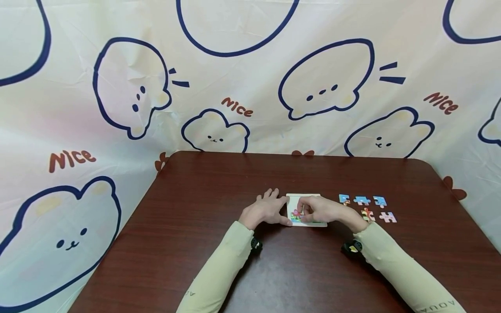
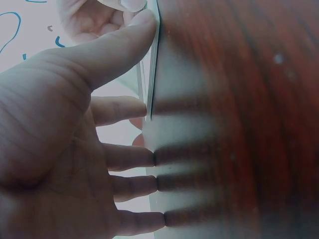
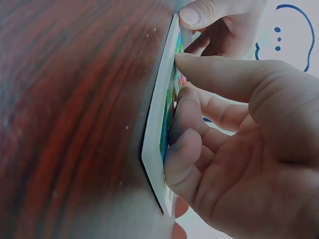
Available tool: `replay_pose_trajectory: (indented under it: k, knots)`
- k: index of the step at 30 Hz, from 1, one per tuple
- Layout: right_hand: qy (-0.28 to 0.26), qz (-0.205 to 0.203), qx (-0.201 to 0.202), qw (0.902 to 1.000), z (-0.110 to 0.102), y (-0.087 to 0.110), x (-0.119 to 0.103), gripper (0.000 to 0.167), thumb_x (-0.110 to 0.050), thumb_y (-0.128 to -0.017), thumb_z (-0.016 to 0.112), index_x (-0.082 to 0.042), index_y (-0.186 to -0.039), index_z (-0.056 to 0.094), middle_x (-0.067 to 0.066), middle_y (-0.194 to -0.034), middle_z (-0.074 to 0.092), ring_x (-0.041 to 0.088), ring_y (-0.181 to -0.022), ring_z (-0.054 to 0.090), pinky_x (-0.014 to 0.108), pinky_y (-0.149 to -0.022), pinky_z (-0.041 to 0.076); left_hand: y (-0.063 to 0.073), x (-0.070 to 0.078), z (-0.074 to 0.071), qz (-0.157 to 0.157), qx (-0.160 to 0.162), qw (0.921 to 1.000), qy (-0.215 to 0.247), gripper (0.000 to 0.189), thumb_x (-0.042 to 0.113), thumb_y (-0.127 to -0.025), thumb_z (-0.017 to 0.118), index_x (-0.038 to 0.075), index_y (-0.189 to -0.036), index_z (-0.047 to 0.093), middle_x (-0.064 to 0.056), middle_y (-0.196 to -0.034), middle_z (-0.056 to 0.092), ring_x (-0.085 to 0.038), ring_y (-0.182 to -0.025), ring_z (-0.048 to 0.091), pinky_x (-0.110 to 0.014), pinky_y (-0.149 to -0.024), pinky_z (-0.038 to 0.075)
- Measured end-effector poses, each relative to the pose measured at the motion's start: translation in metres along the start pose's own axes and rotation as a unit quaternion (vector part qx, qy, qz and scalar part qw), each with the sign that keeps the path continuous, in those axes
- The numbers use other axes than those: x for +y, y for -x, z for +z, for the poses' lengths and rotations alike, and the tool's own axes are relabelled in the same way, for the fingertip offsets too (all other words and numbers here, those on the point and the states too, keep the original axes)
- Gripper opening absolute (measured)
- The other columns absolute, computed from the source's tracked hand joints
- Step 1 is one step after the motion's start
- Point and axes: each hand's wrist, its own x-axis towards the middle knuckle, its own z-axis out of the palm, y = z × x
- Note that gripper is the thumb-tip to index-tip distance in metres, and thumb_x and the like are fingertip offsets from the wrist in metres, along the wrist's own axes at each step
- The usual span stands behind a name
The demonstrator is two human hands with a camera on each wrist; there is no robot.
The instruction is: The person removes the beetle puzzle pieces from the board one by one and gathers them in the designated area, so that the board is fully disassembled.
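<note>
A small white-framed jigsaw board (image 1: 290, 195) lies flat on the brown table, with colourful picture parts showing at its lower left. My left hand (image 1: 269, 209) rests at the board's left side, fingers spread and fairly straight. Its thumb (image 2: 124, 42) lies along the frame's near edge, and the other fingertips touch the tabletop. Over the board, my right hand (image 1: 318, 208) has curled fingers. Thumb and forefinger pinch a colourful puzzle piece (image 3: 181, 78) close to the board's surface; the fingers hide most of it. In the right wrist view, the remaining fingers (image 3: 184, 154) rest against the board.
Several loose puzzle pieces (image 1: 362, 200) lie in two rows right of the board, beside my right forearm. The dark wooden table (image 1: 219, 182) reaches back to a cartoon-printed cloth (image 1: 266, 108). Black wrist devices (image 1: 256, 244) sit under both sleeves.
</note>
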Motion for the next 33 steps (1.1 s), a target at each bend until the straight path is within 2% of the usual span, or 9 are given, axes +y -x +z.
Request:
replay_pose_trajectory:
  k: [8, 15, 20, 25, 33]
  knots:
    - [0.004, -0.004, -0.001, 1.0000, -0.0002, -0.0001, 0.0008, 0.014, -0.009, -0.090, 0.068, -0.008, -0.100, 0.059, -0.004, -0.071, 0.055, 0.007, -0.062, 0.048, 0.021, -0.058, 0.040, -0.0004, -0.0003, 0.0000, 0.002, -0.001, 1.0000, 0.002, 0.083, 0.058, -0.086, 0.067, 0.027, -0.154, 0.032, -0.014, -0.165, 0.015, -0.033, -0.153, 0.010, -0.056, -0.120, 0.019]
    - [0.030, -0.009, 0.013, 0.9994, -0.0004, 0.0015, 0.0056, 0.013, -0.009, -0.089, 0.068, -0.011, -0.099, 0.060, -0.004, -0.075, 0.057, 0.006, -0.066, 0.050, 0.022, -0.061, 0.042, -0.0009, 0.0011, -0.0008, 0.006, -0.004, 1.0000, 0.003, 0.083, 0.058, -0.086, 0.067, 0.028, -0.154, 0.031, -0.013, -0.165, 0.014, -0.033, -0.154, 0.009, -0.056, -0.120, 0.018]
    - [0.028, -0.018, 0.019, 0.9993, -0.0001, 0.0010, 0.0038, 0.010, -0.008, -0.089, 0.068, -0.010, -0.097, 0.062, -0.004, -0.075, 0.056, 0.007, -0.066, 0.050, 0.022, -0.061, 0.042, 0.0002, 0.0010, -0.0007, 0.001, -0.003, 1.0000, 0.003, 0.084, 0.059, -0.085, 0.067, 0.028, -0.154, 0.031, -0.013, -0.165, 0.015, -0.032, -0.154, 0.009, -0.056, -0.120, 0.018]
    - [0.016, 0.001, 0.016, 0.9997, 0.0027, -0.0011, 0.0035, 0.010, -0.009, -0.090, 0.068, -0.011, -0.096, 0.060, -0.003, -0.075, 0.055, 0.008, -0.064, 0.049, 0.022, -0.060, 0.040, 0.0007, 0.0005, -0.0003, 0.001, -0.004, 1.0000, 0.009, 0.084, 0.058, -0.085, 0.067, 0.027, -0.154, 0.031, -0.013, -0.165, 0.014, -0.033, -0.154, 0.009, -0.056, -0.120, 0.017]
    - [0.026, 0.012, 0.024, 0.9993, 0.0029, -0.0016, -0.0004, 0.013, -0.008, -0.088, 0.068, -0.012, -0.093, 0.057, -0.004, -0.076, 0.057, 0.008, -0.066, 0.050, 0.023, -0.060, 0.041, -0.0002, 0.0003, 0.0004, 0.002, -0.001, 1.0000, 0.000, 0.084, 0.059, -0.086, 0.067, 0.027, -0.154, 0.032, -0.014, -0.165, 0.015, -0.034, -0.153, 0.010, -0.056, -0.120, 0.019]
